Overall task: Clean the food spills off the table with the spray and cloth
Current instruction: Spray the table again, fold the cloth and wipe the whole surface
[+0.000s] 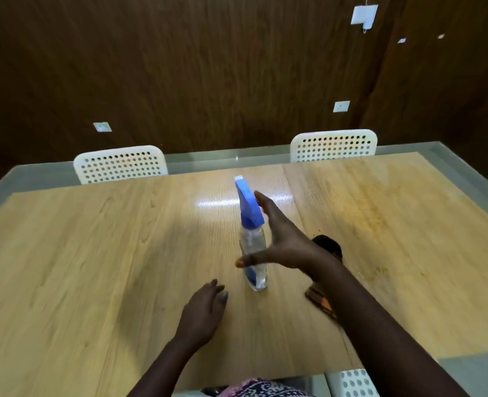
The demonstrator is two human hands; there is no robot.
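We saw the spray bottle [252, 247] standing upright near the middle of the bench [93, 253]. Our right hand [282, 242] had its fingers [262, 200] spread wide around it, not yet gripping. Our left hand [205, 308] lay relaxed on the bench. A hasty reach could knock the tall bottle over. The dark thing behind the right wrist was perhaps the cloth [320, 299].

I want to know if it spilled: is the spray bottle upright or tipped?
Upright: the bottle stands on its base on the table, blue sprayer on top; the open right hand is beside it.
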